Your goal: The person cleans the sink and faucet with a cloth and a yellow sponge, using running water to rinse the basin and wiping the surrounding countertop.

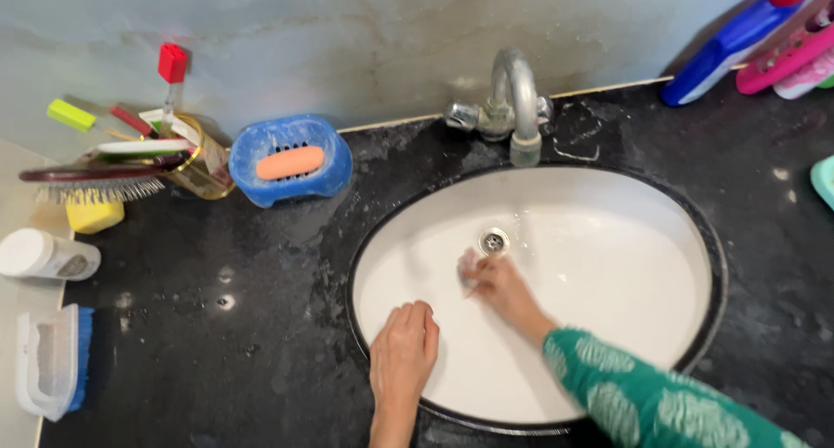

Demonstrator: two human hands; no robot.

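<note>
A white oval sink (608, 239) is set in a black speckled counter (217, 326). My right hand (497, 287), in a green patterned sleeve, presses a small pale scrubbing pad (469, 265) against the basin just below the metal drain (493, 240). The pad is mostly hidden under my fingers. My left hand (403, 354) rests flat on the sink's front-left rim, fingers together, holding nothing. A metal tap (512, 105) arches over the back of the basin.
A blue soap dish with an orange bar (290, 161) sits left of the tap. Further left are a cup of toothbrushes (187, 152), a hairbrush (91, 183), a white bottle (48, 255) and a scrub brush (52, 361). Bottles (738, 35) stand at the back right.
</note>
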